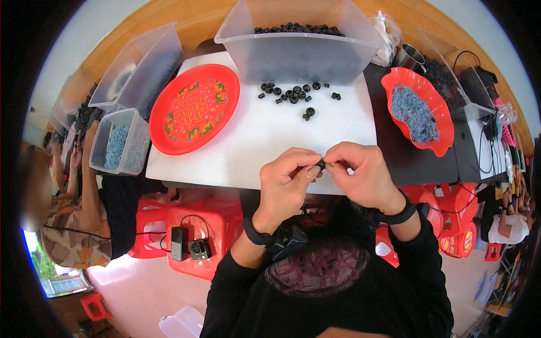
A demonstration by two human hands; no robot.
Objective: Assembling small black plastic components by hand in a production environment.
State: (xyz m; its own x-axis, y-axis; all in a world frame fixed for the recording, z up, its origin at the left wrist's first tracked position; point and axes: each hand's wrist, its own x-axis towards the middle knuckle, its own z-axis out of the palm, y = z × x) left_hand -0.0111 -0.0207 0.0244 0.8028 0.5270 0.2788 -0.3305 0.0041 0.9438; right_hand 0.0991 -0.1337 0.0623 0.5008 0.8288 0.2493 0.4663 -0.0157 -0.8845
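Close to the near edge of the white tabletop, my two hands meet fingertip to fingertip. My left hand [288,183] pinches a small black round part [320,164] between thumb and fingers. My right hand [363,174] is closed in a pinch right beside that part; whatever its fingertips hold is too small to make out. Farther out on the white surface [270,138] lie several loose black parts [294,98], some ring-like, some knob-like. Behind them stands a large clear bin [298,59] with a heap of similar black parts.
An oval red tray [194,110] lies at left, beside a small clear tub [132,146] of bluish bits. On the right sits a red scalloped dish [445,132] of blue-grey small pieces. Red stools [203,219] stand below the table; one carries two small devices. Another person [73,225] sits at left.
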